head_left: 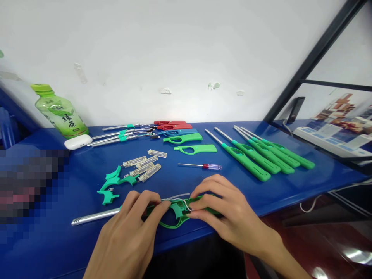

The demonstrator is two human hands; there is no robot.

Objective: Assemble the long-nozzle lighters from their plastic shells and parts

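Observation:
An opened green stick lighter (170,224) lies near the table's front edge, its metal tube (95,216) pointing left. Inside the shell sit a teal trigger (176,210) and a thin white wire (183,200) that curves over it. My left hand (130,221) is closed around the neck end of the shell, thumb and fingers along its rim. At the other end, the fingertips of my right hand (225,205) pinch together where the wire ends. What lies under those fingertips is partly hidden.
Behind my hands are teal triggers (112,180), clear fuel tanks (145,166) and a screwdriver (200,166). Metal tubes (116,137) and coloured shell halves (192,149) lie farther back. Green lighter halves with tubes (255,155) lie right, a tea bottle (61,112) and white case (78,142) left.

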